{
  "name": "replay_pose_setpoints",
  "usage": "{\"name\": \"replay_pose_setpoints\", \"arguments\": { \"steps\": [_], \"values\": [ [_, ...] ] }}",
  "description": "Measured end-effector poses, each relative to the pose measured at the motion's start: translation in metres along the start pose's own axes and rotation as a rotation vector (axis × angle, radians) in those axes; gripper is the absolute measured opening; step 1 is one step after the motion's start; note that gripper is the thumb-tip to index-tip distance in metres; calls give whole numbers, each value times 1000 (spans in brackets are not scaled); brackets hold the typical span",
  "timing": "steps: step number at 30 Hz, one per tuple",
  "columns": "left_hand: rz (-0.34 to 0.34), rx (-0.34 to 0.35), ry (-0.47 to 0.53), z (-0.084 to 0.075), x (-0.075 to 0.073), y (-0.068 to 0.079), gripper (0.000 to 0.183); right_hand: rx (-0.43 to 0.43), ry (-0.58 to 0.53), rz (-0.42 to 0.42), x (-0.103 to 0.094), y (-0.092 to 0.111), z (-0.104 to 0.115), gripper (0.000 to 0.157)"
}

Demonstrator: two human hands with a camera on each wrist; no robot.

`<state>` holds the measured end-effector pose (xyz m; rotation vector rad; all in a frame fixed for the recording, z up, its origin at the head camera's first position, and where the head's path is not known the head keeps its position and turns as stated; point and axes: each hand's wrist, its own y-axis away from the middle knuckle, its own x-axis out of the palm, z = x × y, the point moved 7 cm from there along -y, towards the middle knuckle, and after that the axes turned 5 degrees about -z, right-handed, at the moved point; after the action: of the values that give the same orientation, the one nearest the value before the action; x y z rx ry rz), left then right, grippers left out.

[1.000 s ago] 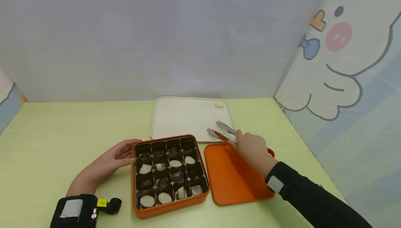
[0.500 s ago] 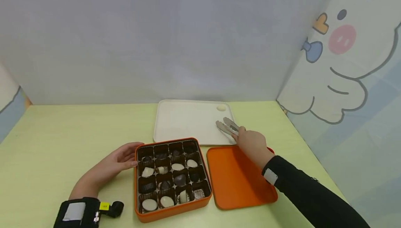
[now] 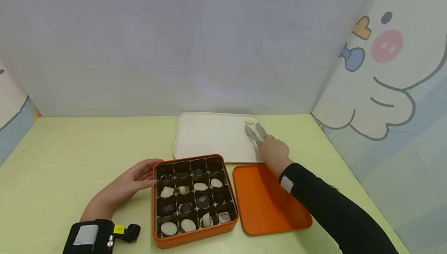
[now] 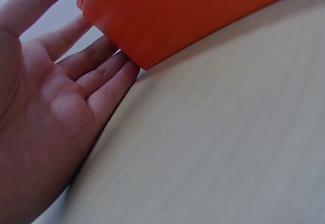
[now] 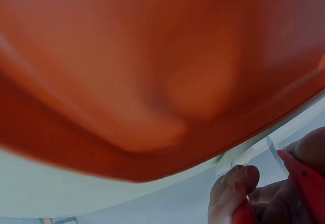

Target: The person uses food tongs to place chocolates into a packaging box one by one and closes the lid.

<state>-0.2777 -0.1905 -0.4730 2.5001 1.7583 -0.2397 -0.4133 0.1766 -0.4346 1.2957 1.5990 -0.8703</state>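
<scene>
My left hand (image 3: 134, 176) lies against the back left of an orange box (image 3: 199, 239). In the left wrist view, its fairly straight fingers (image 4: 109, 84) touch the box's lower corner. The box's dark divided insert (image 3: 195, 201) holds several white and dark pieces that look like chocolates. With my right hand (image 3: 276, 152) I grip metal tongs (image 3: 252, 133) with red handles (image 5: 306, 186). Their tips are spread over a white tray (image 3: 209, 137), just in front of a pale oval piece (image 3: 249, 122). Nothing shows between the tips.
Right of the box lies an orange lid (image 3: 269, 207), under my right wrist. The white tray stands behind box and lid on a pale yellow-green table (image 3: 87, 141). A grey wall (image 3: 174, 44) closes off the back, and a cartoon-printed wall (image 3: 401, 161) the right.
My right hand has carried the tongs forward across the tray, closer to the oval piece. My left hand keeps its place at the box. The head view has shifted slightly.
</scene>
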Motion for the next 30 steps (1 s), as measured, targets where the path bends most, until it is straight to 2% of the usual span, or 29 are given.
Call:
{"name": "replay_pose_setpoints", "arguments": {
  "steps": [4,10,14,19,23,30],
  "values": [
    [-11,-9,-1,0,0,-1,51,3,-35,24,1,-14,5,41],
    [-6,-13,5,0,1,-2,51,87,-115,11,4,-31,5,46],
    [-6,-14,4,0,0,-1,52,88,-82,-15,4,-38,7,47],
    [-8,-16,5,1,0,-1,51,55,-23,-36,1,-39,9,47],
    [-1,-10,2,0,1,-1,52,35,-22,-42,2,-38,8,46],
    [22,16,-1,-1,4,-3,53,65,-74,24,13,-29,-2,50]
  ]
}}
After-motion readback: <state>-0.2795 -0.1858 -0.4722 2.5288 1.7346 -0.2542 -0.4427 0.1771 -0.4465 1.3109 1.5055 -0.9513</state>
